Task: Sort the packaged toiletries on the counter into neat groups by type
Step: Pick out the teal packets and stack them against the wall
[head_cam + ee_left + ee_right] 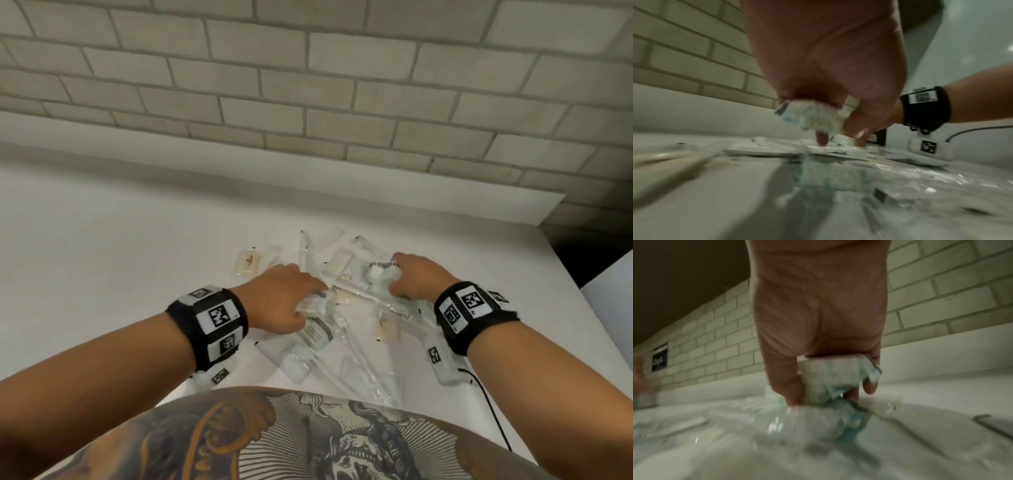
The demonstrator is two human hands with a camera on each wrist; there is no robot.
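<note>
still gathering: left hand (281,294) grips a crumpled packet (813,116), right hand (416,275) curls round another wrapped packet (836,374) above the mixed pile (342,329) on the counter (120,240). next, carry each clear to its own group.

A wall of pale grey-white rectangular bricks (308,68) with darker mortar lines rises behind the counter. A plain white upstand strip (239,150) runs along its foot. A small black sign with white lettering (660,360), too blurred to read, is fixed to the bricks. A thin black cable (489,404) trails over the near right edge. A dark printed shirt with orange and cream artwork (308,438) fills the bottom of the head view.
</note>
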